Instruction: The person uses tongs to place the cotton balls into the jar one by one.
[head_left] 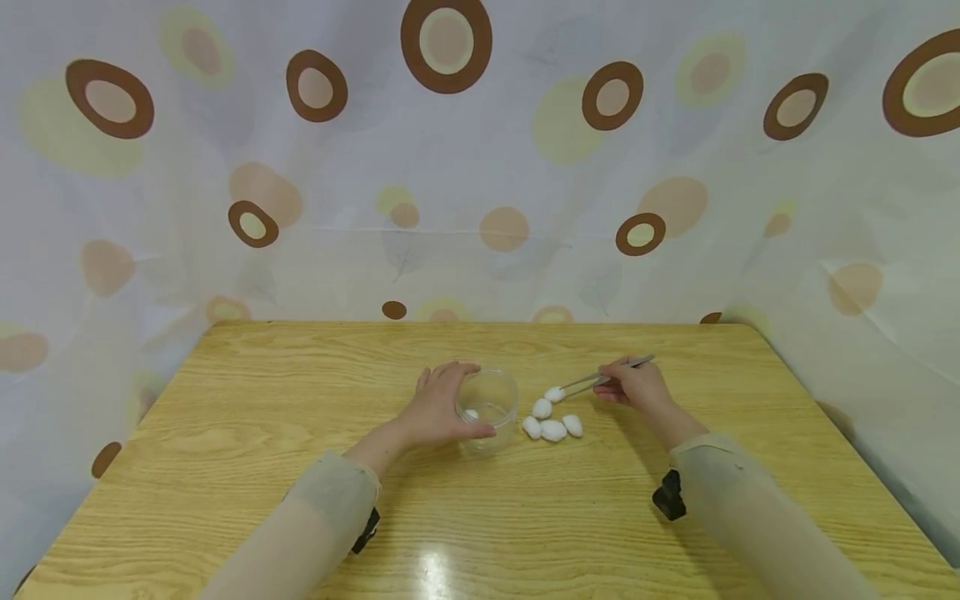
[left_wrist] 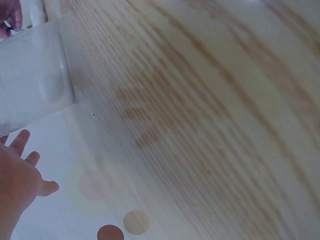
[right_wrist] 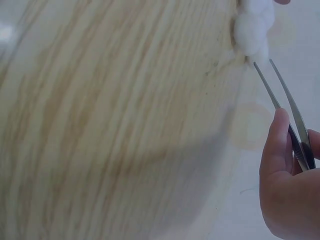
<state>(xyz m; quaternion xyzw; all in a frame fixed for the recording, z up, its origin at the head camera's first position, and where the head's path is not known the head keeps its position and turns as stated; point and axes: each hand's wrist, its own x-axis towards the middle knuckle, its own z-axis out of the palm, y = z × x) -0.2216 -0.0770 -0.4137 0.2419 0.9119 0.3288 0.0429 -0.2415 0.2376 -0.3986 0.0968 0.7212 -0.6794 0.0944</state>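
Right of frame centre: uppermost white oval cotton ball [head_left: 555, 394] lies left of right hand [head_left: 636, 386], the nearer, pinching slanted silver metal tweezers [right_wrist: 296, 112], tips parted. Left hand [head_left: 438, 408] grips clear round plastic tub [head_left: 499, 412].

Smooth clear plastic tub [head_left: 508, 410], metal tweezers [right_wrist: 297, 117], matt cotton balls [head_left: 553, 431], glossy wood-grain tabletop [head_left: 480, 517]

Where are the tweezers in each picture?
Head: the tweezers are just right of the middle, tips by a cotton ball.
Left wrist: only a small bit of the tweezers peeks out, in the top left corner.
Right wrist: the tweezers are on the right side, tips pointing up.
Shared landmark: the right hand holding them shows in all three.
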